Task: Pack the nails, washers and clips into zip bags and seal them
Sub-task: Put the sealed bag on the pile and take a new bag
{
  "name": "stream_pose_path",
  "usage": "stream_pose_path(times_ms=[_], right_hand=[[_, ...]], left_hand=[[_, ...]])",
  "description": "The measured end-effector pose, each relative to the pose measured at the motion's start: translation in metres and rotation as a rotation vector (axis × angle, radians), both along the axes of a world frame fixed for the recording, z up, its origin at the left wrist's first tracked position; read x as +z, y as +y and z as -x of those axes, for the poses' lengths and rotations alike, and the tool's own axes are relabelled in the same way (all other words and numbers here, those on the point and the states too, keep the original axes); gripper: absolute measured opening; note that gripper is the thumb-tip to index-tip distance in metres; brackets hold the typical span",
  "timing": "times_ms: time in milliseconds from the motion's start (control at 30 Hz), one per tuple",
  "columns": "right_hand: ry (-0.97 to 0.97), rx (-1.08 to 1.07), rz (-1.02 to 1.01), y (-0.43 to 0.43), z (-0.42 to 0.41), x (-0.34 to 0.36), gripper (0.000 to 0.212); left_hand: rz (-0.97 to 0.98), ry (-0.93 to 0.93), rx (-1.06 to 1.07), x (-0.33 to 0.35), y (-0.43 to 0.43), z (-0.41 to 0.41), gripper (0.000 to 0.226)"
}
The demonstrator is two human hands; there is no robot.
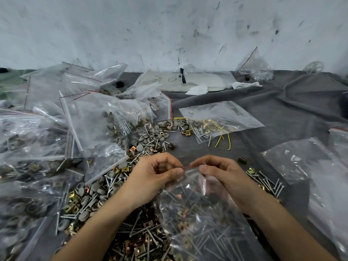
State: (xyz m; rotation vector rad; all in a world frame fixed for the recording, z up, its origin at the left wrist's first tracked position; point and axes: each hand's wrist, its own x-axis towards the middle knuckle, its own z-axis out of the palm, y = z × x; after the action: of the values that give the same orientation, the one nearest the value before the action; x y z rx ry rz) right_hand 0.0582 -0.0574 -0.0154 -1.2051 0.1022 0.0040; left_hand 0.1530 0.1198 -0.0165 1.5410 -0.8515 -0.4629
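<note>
A clear zip bag (199,219) holding nails and brass clips hangs low in the middle of the head view. My left hand (150,178) and my right hand (224,176) both pinch its red zip strip (191,167), thumbs and forefingers close together at the bag's top edge. Under and around the bag lies a loose heap of nails, grey washers and brass clips (98,196) on the dark cloth. More grey washers (148,136) are scattered further back.
Several filled zip bags (47,129) pile up on the left. A bag with nails and yellow wire (216,119) lies behind the hands, empty bags (305,166) on the right. Grey cloth (282,102) covers the table, and a scuffed white wall (169,31) rises behind.
</note>
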Motion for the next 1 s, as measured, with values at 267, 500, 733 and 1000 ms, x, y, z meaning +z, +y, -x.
stream_pose_path(times_ms=[267, 500, 733, 1000], right_hand=[[0.122, -0.187, 0.174, -0.001, -0.006, -0.002, 0.002], [0.036, -0.234, 0.097, -0.009, -0.002, -0.002, 0.014], [0.126, -0.182, 0.099, -0.006, 0.000, 0.004, 0.012], [0.086, 0.017, 0.095, -0.006, 0.002, 0.004, 0.019]], left_hand=[[0.018, 0.031, -0.028, 0.002, 0.001, 0.000, 0.019], [-0.041, 0.028, -0.060, 0.002, 0.004, -0.005, 0.016], [0.007, 0.051, -0.068, 0.002, 0.004, -0.005, 0.017], [0.029, 0.059, -0.068, 0.002, 0.002, 0.000, 0.017]])
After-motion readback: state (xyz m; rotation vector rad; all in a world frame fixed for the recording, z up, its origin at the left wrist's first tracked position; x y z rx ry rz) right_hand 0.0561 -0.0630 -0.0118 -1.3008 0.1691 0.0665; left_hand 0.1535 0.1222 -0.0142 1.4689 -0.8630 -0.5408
